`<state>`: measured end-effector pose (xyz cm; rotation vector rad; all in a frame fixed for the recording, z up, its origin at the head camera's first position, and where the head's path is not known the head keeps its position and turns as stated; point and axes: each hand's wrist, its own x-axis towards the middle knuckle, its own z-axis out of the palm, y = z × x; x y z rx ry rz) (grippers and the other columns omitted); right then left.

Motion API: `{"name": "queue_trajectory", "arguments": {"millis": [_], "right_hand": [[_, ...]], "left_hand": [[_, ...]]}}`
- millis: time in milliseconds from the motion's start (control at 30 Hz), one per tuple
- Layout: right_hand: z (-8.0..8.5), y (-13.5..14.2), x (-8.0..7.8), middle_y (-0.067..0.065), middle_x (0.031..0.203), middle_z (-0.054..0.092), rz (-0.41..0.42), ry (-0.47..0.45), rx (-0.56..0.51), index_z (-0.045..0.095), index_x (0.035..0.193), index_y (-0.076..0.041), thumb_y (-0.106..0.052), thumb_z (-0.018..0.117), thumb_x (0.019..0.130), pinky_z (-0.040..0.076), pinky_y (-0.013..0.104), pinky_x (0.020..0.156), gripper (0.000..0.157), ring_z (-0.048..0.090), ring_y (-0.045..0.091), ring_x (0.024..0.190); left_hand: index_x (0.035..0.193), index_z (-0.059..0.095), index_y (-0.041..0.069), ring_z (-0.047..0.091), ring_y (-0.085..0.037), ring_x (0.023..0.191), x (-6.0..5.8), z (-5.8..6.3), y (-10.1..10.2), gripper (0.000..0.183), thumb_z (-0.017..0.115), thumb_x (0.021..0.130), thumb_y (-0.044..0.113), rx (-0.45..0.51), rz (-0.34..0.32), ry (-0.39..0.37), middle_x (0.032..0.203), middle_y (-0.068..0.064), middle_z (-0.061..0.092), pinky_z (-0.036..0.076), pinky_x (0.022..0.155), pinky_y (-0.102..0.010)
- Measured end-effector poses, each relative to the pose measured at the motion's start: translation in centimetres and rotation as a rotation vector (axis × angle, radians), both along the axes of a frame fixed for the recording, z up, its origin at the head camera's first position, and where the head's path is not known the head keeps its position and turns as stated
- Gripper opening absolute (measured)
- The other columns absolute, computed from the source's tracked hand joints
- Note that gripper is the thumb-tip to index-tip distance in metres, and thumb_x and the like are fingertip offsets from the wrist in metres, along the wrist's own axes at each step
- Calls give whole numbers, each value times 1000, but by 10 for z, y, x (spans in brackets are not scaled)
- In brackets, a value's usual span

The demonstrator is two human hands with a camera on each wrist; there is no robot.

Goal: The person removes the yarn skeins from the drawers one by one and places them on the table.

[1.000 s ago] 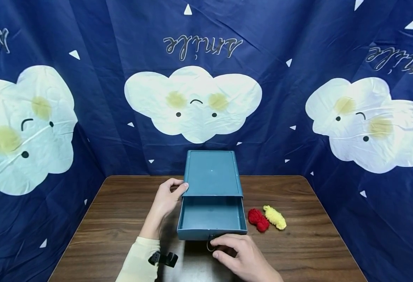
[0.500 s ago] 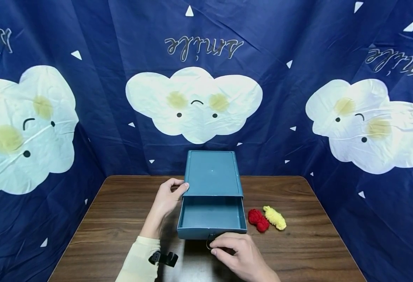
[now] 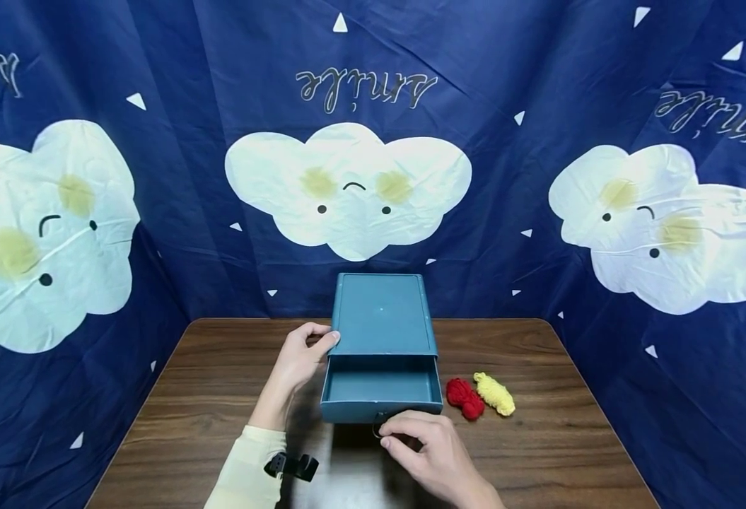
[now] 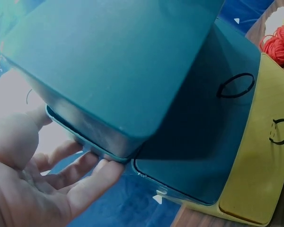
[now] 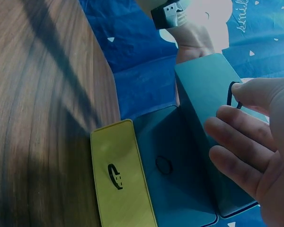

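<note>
My left hand (image 3: 296, 357) holds the left side of a teal drawer unit (image 3: 382, 311), its thumb at the front corner. The unit's top drawer (image 3: 382, 411) stands partly pulled out, and its visible inside is bare. At the drawer's front, my right hand (image 3: 436, 449) pinches a black loop pull (image 5: 229, 94) between thumb and forefinger; the other fingers are bent near the drawer face. Under it, a teal middle drawer (image 4: 194, 151) and a yellow bottom drawer (image 4: 255, 161) sit pushed in, each with its own black loop.
A red yarn skein (image 3: 464, 398) and a yellow yarn skein (image 3: 494, 394) lie on the brown wooden table (image 3: 538, 452), right of the unit. Behind the table hangs a dark blue curtain (image 3: 493, 268) printed with clouds.
The top drawer has slid a little way back into the unit, and my right hand has moved forward with its pull. My left hand stays at the unit's side.
</note>
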<state>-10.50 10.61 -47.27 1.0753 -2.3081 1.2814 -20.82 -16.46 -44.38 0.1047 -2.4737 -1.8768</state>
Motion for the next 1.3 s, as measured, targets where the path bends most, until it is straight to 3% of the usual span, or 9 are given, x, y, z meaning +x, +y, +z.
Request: {"name": "queue_trajectory", "arguments": {"millis": [167,433,733,1033,1300], "right_hand": [[-2,-2,-7,-10,100,75,-16,47,-13,77,101,-24,-12,76,93,54,12,72,14,70,3,91],[-6,-3,-18,-9,100,76,-10,58,-32,78,100,-21,-11,77,93,57,18,71,13,71,4,91],[-10,-2,-27,-14,102,75,-64,-41,-12,79,100,-25,-16,77,93,57,18,65,11,69,0,88],[-9,-4,-37,-10,103,76,-123,-3,-12,80,100,-22,-15,79,90,53,13,62,12,68,0,84],[-9,-8,-47,-10,102,77,-155,22,-24,81,101,-22,-14,79,90,51,11,59,14,69,2,85]], "left_hand": [[127,66,3,64,-26,111,-1,-2,-3,40,71,98,30,-34,-3,14,123,-17,67,58,90,-38],[147,53,9,60,-31,118,0,-4,-3,55,70,99,29,71,-44,-15,135,-20,59,62,80,-45],[146,55,13,60,-30,117,1,-5,0,53,70,99,31,52,-55,-12,135,-17,60,62,81,-47],[148,54,13,58,-32,122,1,0,-1,54,69,99,31,73,-61,-17,139,-18,58,62,85,-49],[149,52,11,57,-32,123,1,2,0,55,68,100,30,88,-73,-12,141,-20,55,62,81,-42]]}}
